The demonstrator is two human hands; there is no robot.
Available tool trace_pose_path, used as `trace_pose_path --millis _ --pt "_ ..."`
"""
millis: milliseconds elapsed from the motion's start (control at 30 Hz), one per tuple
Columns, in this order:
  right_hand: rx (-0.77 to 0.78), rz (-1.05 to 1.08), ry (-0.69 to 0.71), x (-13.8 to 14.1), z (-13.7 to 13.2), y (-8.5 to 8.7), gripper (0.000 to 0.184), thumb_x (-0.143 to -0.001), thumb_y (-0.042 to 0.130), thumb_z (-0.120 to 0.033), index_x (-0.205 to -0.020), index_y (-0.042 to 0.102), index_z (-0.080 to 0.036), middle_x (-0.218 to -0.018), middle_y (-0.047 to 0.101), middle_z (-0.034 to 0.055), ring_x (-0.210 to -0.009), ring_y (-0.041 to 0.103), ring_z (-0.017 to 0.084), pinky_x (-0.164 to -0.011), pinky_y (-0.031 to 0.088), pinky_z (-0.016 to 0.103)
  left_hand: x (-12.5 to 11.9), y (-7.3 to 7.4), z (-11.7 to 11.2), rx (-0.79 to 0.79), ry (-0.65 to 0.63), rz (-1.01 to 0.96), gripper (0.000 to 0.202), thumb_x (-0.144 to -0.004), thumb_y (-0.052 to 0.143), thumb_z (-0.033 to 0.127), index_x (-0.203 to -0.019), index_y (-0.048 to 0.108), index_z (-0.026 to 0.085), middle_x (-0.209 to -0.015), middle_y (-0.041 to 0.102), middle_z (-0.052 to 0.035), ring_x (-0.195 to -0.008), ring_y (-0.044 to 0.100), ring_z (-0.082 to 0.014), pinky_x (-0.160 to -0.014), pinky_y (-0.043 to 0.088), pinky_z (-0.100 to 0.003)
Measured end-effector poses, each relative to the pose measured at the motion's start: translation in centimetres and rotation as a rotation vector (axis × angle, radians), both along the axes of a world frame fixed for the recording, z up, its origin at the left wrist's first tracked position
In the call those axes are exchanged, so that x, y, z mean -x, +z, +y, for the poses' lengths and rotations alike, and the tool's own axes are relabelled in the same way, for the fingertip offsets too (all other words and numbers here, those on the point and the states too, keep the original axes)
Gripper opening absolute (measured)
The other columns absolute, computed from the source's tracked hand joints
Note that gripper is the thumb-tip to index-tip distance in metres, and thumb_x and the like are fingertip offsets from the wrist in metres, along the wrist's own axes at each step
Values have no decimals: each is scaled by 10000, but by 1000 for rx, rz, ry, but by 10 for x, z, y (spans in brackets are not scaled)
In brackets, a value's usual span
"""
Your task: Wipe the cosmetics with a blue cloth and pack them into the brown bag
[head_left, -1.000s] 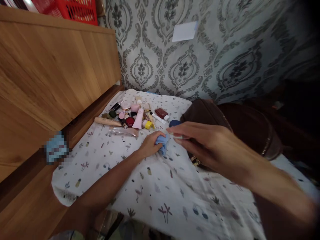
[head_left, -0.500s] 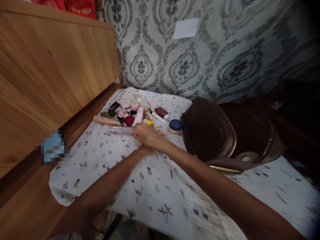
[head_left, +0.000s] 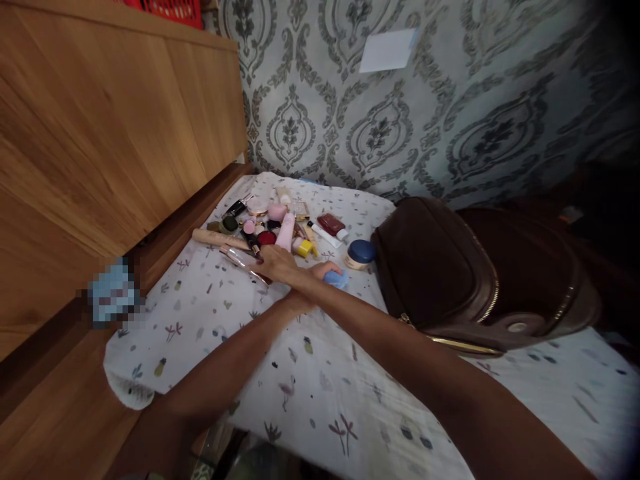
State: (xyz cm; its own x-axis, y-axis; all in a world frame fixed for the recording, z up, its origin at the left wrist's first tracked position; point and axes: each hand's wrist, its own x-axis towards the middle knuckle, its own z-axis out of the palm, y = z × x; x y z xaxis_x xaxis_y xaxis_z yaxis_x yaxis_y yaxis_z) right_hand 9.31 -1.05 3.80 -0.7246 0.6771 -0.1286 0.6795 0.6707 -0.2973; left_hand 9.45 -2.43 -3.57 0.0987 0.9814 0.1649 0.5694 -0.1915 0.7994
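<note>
My forearms cross over the patterned cloth. My right hand (head_left: 277,264) reaches to the left, its fingers closed on a slim clear tube (head_left: 243,260) with a pinkish end, like a lip gloss. Beneath the right wrist, my left hand (head_left: 320,272) pokes out, closed around a light blue, soft-looking piece (head_left: 336,279) whose kind I cannot make out. Just beyond the right hand lie a pale pink squeeze tube (head_left: 286,231), a round red compact (head_left: 267,238) and a yellow-capped item (head_left: 303,248). A long beige tube (head_left: 217,239) lies left of them.
A blue-lidded jar (head_left: 361,254) stands by a large brown bag (head_left: 435,267) on the right. Behind lie a dark red pouch-like item (head_left: 331,225) and a white tube (head_left: 325,234). A wooden cabinet (head_left: 125,127) borders the left; a papered wall rises behind.
My right hand has shifted slightly, and the clear tube has turned to a steeper slant. More of the left hand and the blue piece shows. The whole view has moved a little.
</note>
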Motion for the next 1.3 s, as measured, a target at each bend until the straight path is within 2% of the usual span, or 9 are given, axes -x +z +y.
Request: trace_pose_path --millis 133,333,500,700,800,967,1033,1133,1300 --pt "-30 1 -73 6 3 4 422 -1011 454 -481 -1187 640 -145 -1218 698 151 -1130 662 273 -842 518 323 0 8 -5 9 -41 -28 245 -788 583 79 -966 682 215 -696 498 41 -638 442 -146 -613 348 -275" --pt "-82 -7 -72 7 10 5 288 -1011 456 -286 -1141 673 -148 -1234 695 152 -1128 670 266 -860 522 327 -2 13 -9 37 -37 -68 300 -791 582 94 -1052 671 211 -636 433 60 -569 372 -133 -552 324 -261" --pt "-99 -34 -48 -7 11 2 237 -968 523 -232 -1081 709 -142 -1180 714 166 -1099 684 285 -837 529 337 -8 12 -7 32 -17 -86 310 -801 530 72 -1024 689 219 -642 485 39 -593 446 -144 -569 359 -256" --pt "-80 -44 -47 -18 16 4 308 -890 655 -410 -1074 728 -174 -1078 752 127 -1005 707 272 -779 524 308 -10 6 -9 -25 -7 -94 310 -781 543 94 -1021 693 219 -855 660 -26 -773 590 -195 -712 458 -281" --pt "-110 -18 -119 -28 33 13 359 -932 576 -485 -1069 730 -191 -1058 756 109 -993 704 250 -776 514 287 -10 3 -8 -45 -3 -103 283 -756 573 118 -1012 679 175 -898 681 -54 -831 616 -227 -776 486 -318" --pt "-193 -31 -395 -63 83 22 349 -999 437 -317 -1234 649 -167 -1268 664 171 -1185 627 287 -894 501 339 -9 5 -9 -52 -36 -120 375 -731 545 103 -1084 647 178 -945 687 -28 -777 597 -185 -759 484 -291" --pt "-194 -61 -479 -77 103 17 367 -975 464 -230 -1310 592 -156 -1363 592 203 -1271 567 309 -944 482 366 -9 8 -11 -43 -38 -114 392 -735 543 114 -1108 640 189 -974 682 -21 -760 577 -171 -742 474 -278" --pt "-136 -118 -551 -92 123 4 470 -902 570 -156 -1370 520 -150 -1328 609 215 -1254 578 324 -946 483 391 -9 11 -13 -23 -35 -110 385 -740 545 130 -1107 641 195 -956 675 -13 -751 561 -167 -739 465 -271" --pt "-93 -114 -557 -100 135 -7 518 -879 627 -166 -1378 489 -154 -1307 635 207 -1231 609 313 -928 499 387 -10 8 -12 -5 -28 -122 383 -748 542 144 -1113 641 207 -967 673 -10 -777 580 -174 -742 473 -267"
